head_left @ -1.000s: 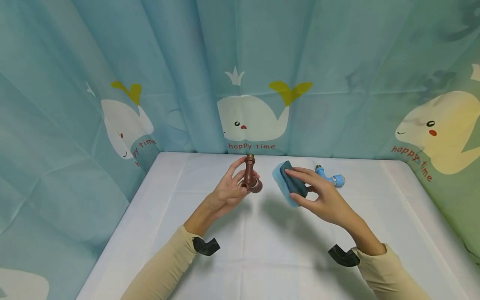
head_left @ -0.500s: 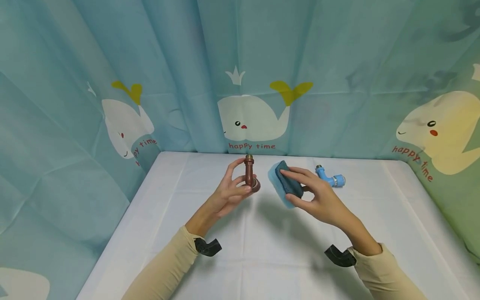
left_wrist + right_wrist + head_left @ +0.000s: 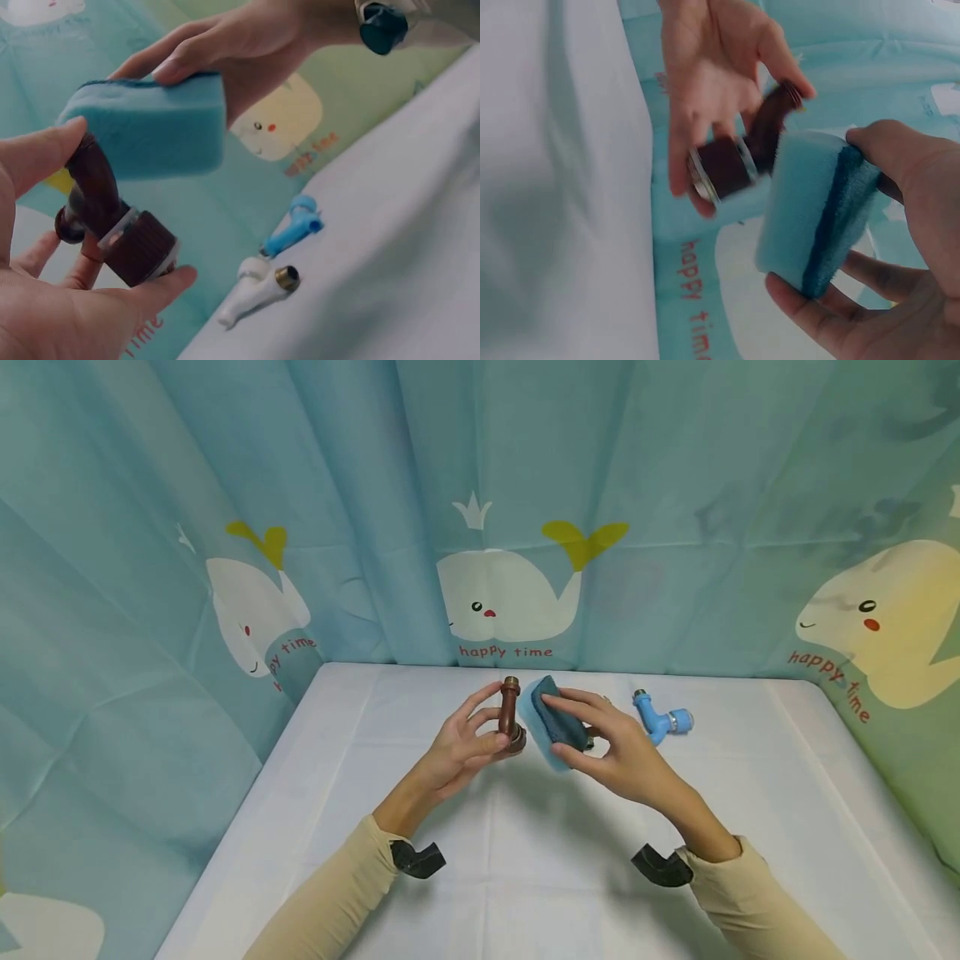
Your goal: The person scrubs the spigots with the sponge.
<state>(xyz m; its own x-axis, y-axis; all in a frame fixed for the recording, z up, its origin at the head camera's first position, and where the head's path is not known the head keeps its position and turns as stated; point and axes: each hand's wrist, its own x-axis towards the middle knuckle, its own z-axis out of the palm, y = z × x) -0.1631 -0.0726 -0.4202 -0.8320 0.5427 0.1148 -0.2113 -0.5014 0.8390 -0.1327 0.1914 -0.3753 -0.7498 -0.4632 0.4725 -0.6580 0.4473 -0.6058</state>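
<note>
My left hand (image 3: 453, 756) holds a dark brown tap (image 3: 508, 710) above the table, its brass-coloured threaded end upward in the head view. In the left wrist view the thumb lies at the spout end of the tap (image 3: 101, 187), with fingers under its ridged knob. To the right, my right hand (image 3: 626, 752) grips a blue sponge (image 3: 561, 720) with a darker scrubbing layer between thumb and fingers. The light side of the sponge (image 3: 799, 202) faces the brown tap and overlaps its edge in the right wrist view.
A blue tap (image 3: 660, 718) lies on the white-covered table (image 3: 750, 793), behind the right hand. Beside it in the left wrist view lies a white tap (image 3: 259, 292), mostly hidden in the head view. A blue curtain (image 3: 345, 485) with whale prints hangs behind the table.
My right hand has moved left with the sponge, bringing it up beside the brown tap. The left hand has shifted slightly right and turned the tap a little.
</note>
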